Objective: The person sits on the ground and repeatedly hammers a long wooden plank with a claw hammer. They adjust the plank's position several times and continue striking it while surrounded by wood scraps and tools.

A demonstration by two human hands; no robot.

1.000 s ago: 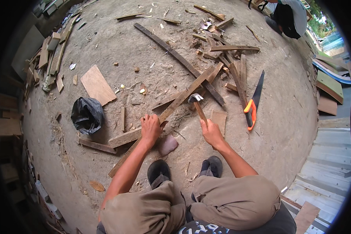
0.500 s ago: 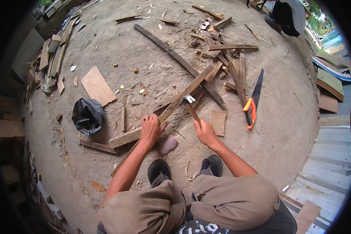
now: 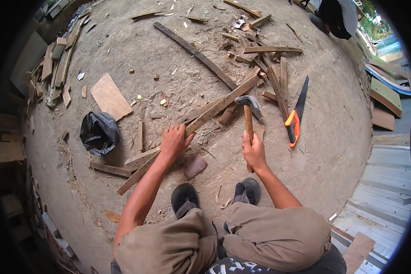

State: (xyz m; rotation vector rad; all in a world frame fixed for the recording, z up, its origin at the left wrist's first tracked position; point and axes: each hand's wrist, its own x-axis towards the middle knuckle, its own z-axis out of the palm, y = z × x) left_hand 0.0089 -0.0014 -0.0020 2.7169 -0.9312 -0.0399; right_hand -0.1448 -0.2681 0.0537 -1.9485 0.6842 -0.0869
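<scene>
Both hands work at mid-frame: the left hand [image 3: 172, 142] presses flat on a long wooden plank [image 3: 201, 115], while the right hand [image 3: 253, 153] grips a hammer [image 3: 248, 119] raised above it. An orange-handled saw [image 3: 296, 114] lies on the dirt at right.

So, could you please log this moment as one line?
left hand: pressing long pale wooden plank | right hand: gripping wooden-handled steel hammer, head above plank | orange-handled handsaw: on ground

A hammer [image 3: 248, 119] with a pale wooden handle and dark metal head stands nearly upright, head raised above the boards. A long, weathered plank [image 3: 194, 122] lies diagonally on the sandy ground, crossing other wood scraps.
</scene>
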